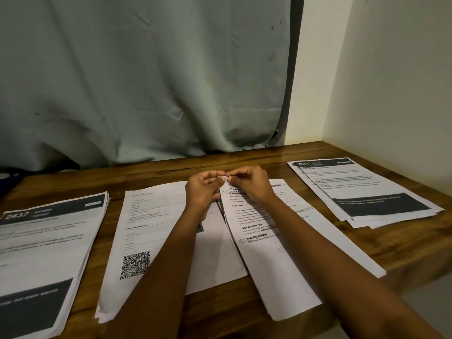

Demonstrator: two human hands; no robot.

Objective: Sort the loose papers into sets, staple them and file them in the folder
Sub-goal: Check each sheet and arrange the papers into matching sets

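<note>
Both the left hand (204,189) and right hand (247,183) pinch the top corner of the middle papers (274,260); pulling unevenly could tear it or skew the sheets

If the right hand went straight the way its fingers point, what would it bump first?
Probably the left hand: the right hand points leftward at its fingertips, over the paper corner they both seem to pinch.
</note>
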